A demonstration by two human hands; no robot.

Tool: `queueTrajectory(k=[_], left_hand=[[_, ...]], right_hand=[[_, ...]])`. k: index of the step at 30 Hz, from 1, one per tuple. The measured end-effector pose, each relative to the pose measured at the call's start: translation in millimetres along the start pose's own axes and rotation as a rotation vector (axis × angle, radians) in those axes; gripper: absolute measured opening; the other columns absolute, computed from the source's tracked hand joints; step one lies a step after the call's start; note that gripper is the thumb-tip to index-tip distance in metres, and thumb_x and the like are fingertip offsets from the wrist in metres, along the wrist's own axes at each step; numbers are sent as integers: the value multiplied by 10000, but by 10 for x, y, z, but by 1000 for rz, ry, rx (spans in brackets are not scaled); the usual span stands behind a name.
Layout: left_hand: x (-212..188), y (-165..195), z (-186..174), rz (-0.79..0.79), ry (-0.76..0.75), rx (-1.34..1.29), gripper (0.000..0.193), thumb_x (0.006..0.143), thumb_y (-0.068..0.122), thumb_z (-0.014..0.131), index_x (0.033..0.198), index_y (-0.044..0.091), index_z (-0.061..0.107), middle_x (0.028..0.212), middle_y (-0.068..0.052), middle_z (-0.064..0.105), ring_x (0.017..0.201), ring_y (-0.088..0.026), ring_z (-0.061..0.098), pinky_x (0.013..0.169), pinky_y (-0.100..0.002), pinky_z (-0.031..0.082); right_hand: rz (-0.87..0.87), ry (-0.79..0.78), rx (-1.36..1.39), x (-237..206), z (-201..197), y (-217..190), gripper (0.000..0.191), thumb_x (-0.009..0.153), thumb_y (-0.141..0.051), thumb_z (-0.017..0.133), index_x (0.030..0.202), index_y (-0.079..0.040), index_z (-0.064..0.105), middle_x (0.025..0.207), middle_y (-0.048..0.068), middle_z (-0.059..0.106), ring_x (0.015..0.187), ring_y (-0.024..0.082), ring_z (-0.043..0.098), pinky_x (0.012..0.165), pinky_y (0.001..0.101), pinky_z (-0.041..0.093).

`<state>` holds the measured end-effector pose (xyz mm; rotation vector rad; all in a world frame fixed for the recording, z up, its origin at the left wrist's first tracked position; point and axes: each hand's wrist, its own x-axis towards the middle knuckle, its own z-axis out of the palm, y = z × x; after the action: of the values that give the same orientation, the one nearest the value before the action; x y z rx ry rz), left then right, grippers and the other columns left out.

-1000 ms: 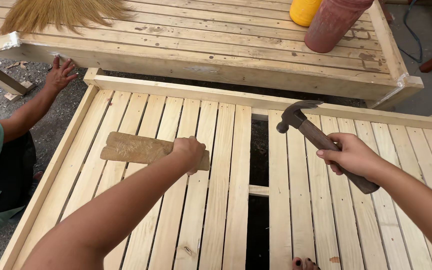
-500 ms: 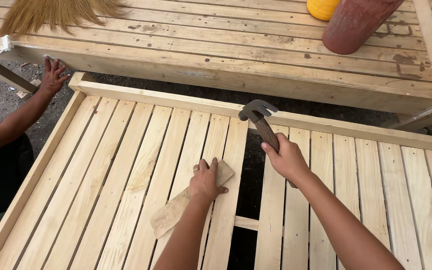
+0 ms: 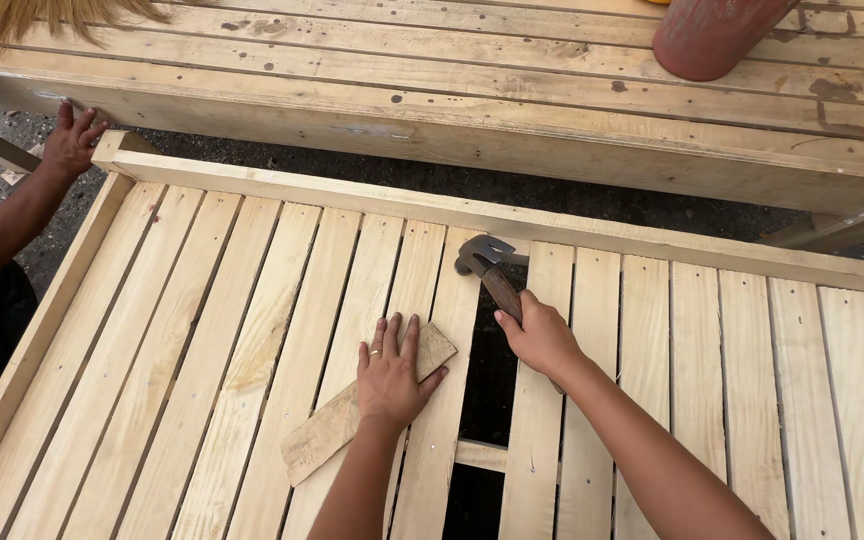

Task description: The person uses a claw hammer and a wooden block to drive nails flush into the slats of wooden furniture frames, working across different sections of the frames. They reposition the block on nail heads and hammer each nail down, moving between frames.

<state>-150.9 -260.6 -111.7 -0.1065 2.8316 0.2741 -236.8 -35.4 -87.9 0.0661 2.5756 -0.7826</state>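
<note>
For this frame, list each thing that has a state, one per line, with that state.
left hand: open, pressed flat on the short wood piece
right hand: closed around the hammer handle
hammer: held, head low at the edge of the slat gap
short wood piece: lying flat, angled across the slats
slatted wooden frame: lying flat, one gap open
other person's hand: resting at the frame's corner

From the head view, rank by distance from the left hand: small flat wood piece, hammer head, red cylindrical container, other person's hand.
1. Small flat wood piece, under the left hand.
2. Hammer head, up right.
3. Other person's hand, far upper left.
4. Red cylindrical container, far upper right.
</note>
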Motion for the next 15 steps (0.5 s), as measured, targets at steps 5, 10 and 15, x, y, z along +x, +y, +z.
queueTrajectory(k=[5,10,15], left_hand=[[-20,-3,52,0,72,3,908,875,718,519,1586,219,255,1650,-91,255,1533,-282,200,1201,-524,205],[-17,-8,76,-1,82,32,894,887,744,494,1577,218,276,1644,-87,267,1533,-280,201,1203,-517,206],[16,-19,68,-33,-39,76,936,868,775,490,1597,253,220,1660,-57,206,1549,-248,152,1228,-508,180]], right_hand=[[98,69,96,-420,-425,241,370,990,-445,574,1023,-78,616,680,117,682,606,249,672,615,407,517],[-80,409,301,-384,-760,511,380,1019,-408,555,988,-30,579,652,123,635,570,269,622,552,411,495],[19,311,-19,-121,-463,689,388,1031,-401,543,1014,-13,558,699,141,669,589,278,656,568,423,520]])
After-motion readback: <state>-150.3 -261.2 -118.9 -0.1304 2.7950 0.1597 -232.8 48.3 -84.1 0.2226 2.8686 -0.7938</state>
